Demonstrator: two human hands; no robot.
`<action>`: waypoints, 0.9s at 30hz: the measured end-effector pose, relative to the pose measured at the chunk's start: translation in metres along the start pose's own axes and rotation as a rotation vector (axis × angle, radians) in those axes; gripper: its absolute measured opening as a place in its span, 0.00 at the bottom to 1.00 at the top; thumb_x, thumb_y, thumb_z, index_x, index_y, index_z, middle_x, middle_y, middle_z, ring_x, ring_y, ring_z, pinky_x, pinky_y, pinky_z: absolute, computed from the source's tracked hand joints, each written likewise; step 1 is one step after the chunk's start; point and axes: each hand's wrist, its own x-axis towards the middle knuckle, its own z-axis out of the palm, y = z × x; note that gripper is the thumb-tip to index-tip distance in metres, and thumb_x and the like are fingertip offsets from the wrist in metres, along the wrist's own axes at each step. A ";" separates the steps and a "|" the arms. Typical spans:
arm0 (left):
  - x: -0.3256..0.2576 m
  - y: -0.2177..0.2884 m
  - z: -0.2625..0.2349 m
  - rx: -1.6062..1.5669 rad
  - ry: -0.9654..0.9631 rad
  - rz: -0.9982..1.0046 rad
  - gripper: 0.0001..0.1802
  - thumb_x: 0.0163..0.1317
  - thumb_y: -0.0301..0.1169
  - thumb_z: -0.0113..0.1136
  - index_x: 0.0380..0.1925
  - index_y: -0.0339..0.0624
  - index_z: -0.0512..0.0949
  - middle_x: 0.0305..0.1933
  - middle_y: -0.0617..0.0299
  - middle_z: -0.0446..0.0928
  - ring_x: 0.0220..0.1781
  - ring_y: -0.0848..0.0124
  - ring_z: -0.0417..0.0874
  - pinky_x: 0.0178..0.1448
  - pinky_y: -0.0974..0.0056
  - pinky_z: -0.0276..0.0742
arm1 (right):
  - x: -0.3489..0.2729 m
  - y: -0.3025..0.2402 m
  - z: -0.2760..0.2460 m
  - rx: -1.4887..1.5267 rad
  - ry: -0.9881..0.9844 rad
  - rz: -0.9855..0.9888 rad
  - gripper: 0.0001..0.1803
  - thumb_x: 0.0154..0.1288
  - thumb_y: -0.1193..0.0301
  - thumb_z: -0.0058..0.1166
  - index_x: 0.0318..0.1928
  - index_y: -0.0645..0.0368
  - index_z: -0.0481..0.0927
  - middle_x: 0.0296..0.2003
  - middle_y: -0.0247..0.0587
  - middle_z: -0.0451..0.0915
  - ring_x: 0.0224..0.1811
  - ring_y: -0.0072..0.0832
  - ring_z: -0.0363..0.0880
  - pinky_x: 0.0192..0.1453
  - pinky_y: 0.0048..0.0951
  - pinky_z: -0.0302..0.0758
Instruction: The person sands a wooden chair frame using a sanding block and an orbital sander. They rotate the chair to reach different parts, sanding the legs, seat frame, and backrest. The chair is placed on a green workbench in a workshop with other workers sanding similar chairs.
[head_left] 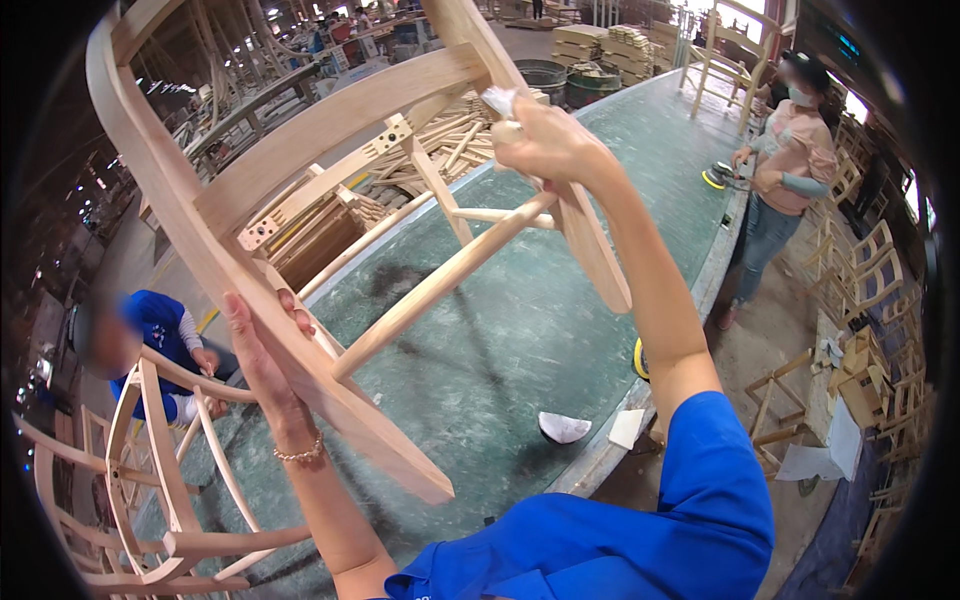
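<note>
A bare wooden chair frame point(340, 110) is tilted in front of me above the green tabletop. My left hand point(265, 370) is wrapped round its left leg, the thumb on the near face and fingertips showing past the far edge. My right hand point(550, 145) is closed at the right leg, pinching a small crumpled white piece, perhaps cloth or sandpaper, against the wood. A round rung point(445, 285) joins the two legs. On the table below lie a half-round white pad point(565, 428) with a dark rim and a flat white block point(627, 429).
The green table point(520, 350) stretches away to the far right, where another chair point(730, 65) stands. A co-worker point(785, 170) there holds a yellow-edged sander point(716, 176). To the left, a person in blue point(165, 335) handles another chair frame point(160, 450). Stacked chairs line the right.
</note>
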 end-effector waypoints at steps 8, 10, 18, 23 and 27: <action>-0.005 0.000 -0.002 0.052 0.010 0.017 0.31 0.68 0.58 0.46 0.42 0.35 0.70 0.29 0.57 0.75 0.24 0.73 0.79 0.25 0.71 0.77 | -0.012 -0.078 0.048 0.968 -0.156 -0.414 0.20 0.57 0.59 0.68 0.41 0.61 0.81 0.30 0.35 0.81 0.31 0.19 0.79 0.36 0.22 0.76; -0.006 -0.002 -0.005 0.003 -0.046 0.018 0.30 0.68 0.58 0.46 0.40 0.37 0.70 0.29 0.57 0.74 0.24 0.73 0.79 0.25 0.71 0.76 | -0.003 -0.109 0.063 0.892 -0.150 -0.458 0.15 0.57 0.61 0.67 0.38 0.59 0.83 0.29 0.35 0.83 0.32 0.20 0.80 0.37 0.21 0.76; -0.009 -0.005 -0.011 -0.028 -0.073 0.006 0.28 0.69 0.56 0.44 0.41 0.39 0.69 0.28 0.56 0.75 0.23 0.72 0.79 0.24 0.72 0.75 | 0.008 -0.194 0.081 0.719 0.112 -0.599 0.13 0.60 0.66 0.60 0.36 0.65 0.82 0.25 0.41 0.82 0.26 0.24 0.80 0.32 0.25 0.75; -0.014 -0.003 -0.010 0.030 -0.081 -0.022 0.31 0.67 0.61 0.45 0.43 0.40 0.70 0.29 0.59 0.73 0.26 0.72 0.77 0.30 0.71 0.76 | 0.012 -0.204 0.084 0.685 0.196 -0.675 0.11 0.57 0.67 0.55 0.34 0.60 0.83 0.31 0.51 0.83 0.39 0.44 0.82 0.45 0.36 0.76; -0.014 -0.002 -0.011 0.025 -0.075 -0.033 0.31 0.66 0.61 0.45 0.44 0.40 0.70 0.29 0.60 0.73 0.26 0.73 0.77 0.30 0.71 0.75 | 0.009 -0.208 0.084 0.577 0.233 -0.668 0.11 0.56 0.68 0.56 0.33 0.64 0.81 0.28 0.50 0.81 0.36 0.43 0.82 0.43 0.37 0.76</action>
